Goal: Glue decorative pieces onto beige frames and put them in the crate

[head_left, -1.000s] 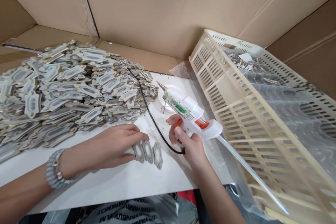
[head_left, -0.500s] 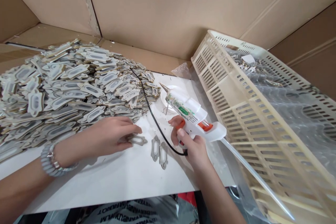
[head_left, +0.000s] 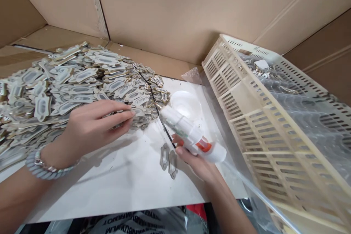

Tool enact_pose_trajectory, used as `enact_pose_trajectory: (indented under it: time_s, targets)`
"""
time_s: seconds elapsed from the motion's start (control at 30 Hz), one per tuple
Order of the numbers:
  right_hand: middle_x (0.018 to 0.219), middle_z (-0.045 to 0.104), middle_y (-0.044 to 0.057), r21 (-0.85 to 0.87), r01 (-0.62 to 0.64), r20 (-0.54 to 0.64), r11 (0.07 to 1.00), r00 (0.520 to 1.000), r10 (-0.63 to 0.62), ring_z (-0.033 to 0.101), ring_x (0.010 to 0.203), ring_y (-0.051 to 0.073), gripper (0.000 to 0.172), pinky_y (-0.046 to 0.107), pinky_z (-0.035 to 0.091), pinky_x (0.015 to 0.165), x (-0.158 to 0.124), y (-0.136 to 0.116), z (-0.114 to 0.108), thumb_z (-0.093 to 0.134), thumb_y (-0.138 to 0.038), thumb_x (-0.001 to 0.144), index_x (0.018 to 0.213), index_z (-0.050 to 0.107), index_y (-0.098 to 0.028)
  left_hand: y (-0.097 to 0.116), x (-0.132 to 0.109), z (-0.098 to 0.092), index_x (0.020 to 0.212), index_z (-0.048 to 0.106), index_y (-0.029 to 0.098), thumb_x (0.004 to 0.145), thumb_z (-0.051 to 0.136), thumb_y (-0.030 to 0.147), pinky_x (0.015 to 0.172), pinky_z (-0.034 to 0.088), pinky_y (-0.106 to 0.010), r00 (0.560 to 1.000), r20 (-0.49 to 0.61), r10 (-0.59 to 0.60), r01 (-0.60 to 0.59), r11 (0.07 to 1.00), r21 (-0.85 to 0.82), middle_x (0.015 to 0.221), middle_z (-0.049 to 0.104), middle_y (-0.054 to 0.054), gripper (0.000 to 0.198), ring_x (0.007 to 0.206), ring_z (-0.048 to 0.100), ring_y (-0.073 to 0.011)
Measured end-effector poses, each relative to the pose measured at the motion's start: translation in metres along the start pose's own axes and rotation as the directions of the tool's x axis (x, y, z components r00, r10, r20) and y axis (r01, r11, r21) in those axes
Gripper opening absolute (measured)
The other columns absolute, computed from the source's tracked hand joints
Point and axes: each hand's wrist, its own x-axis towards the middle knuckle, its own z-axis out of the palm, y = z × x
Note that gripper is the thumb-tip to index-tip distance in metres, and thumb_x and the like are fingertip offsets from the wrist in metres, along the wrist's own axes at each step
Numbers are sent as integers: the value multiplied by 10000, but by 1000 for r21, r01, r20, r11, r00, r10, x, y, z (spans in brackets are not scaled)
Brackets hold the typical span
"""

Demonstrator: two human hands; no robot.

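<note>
My left hand [head_left: 100, 126] is raised at the front edge of the pile, its fingertips pinched on a small grey frame-shaped metal plate [head_left: 139, 111]. That plate partly blends with the pieces behind it. In my right hand [head_left: 193, 157] is a white hot glue gun [head_left: 193, 131] with an orange trigger area, slightly blurred. Its nozzle points up and left, just right of the held plate. A clear glue stick [head_left: 257, 192] sticks out of its back. Two more plates [head_left: 164, 156] lie side by side on the white tabletop [head_left: 109, 186], left of my right hand.
A large pile of similar plates [head_left: 82, 89] covers the table's left and back. Behind the glue gun sits a round white dish [head_left: 188, 104]. A black cord [head_left: 150, 91] crosses the pile's edge. On the right stands a cream slotted crate [head_left: 246, 102]. Cardboard walls [head_left: 170, 11] enclose the back.
My left hand has lifted the plate up and left from near the tabletop. The glue gun has come down and left, bringing its nozzle close to that plate and uncovering the dish.
</note>
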Motion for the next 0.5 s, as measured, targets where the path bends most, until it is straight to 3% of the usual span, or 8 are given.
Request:
enact_pose_trajectory:
  time_s: [0.1, 0.2, 0.5]
  targets:
    - [731, 571, 18, -144, 163, 57, 976, 986, -156, 561, 663, 158, 279, 288, 467, 590, 3, 3, 2, 691, -463, 801, 687, 614, -219, 1, -1, -2, 924, 692, 260, 841, 693, 179, 756, 593, -290, 1000, -25, -16, 17, 999, 48, 912, 761, 13, 116, 801, 722, -161]
    - [721, 552, 4, -171, 286, 85, 943, 958, -275, 537, 620, 135, 271, 267, 459, 557, 5, 10, 5, 695, -448, 814, 701, 632, -210, 3, -2, -3, 922, 681, 270, 835, 703, 188, 732, 600, -284, 999, -50, 4, 0, 996, 92, 898, 763, 27, 121, 788, 726, -156]
    - [727, 527, -5, -175, 265, 84, 948, 964, -254, 518, 607, 137, 191, 273, 429, 548, 6, 12, 6, 706, -356, 801, 691, 627, -222, 5, 6, -7, 842, 694, 246, 846, 670, 201, 669, 620, -285, 998, -60, 15, -8, 994, 113, 836, 779, 1, 51, 723, 728, -157]
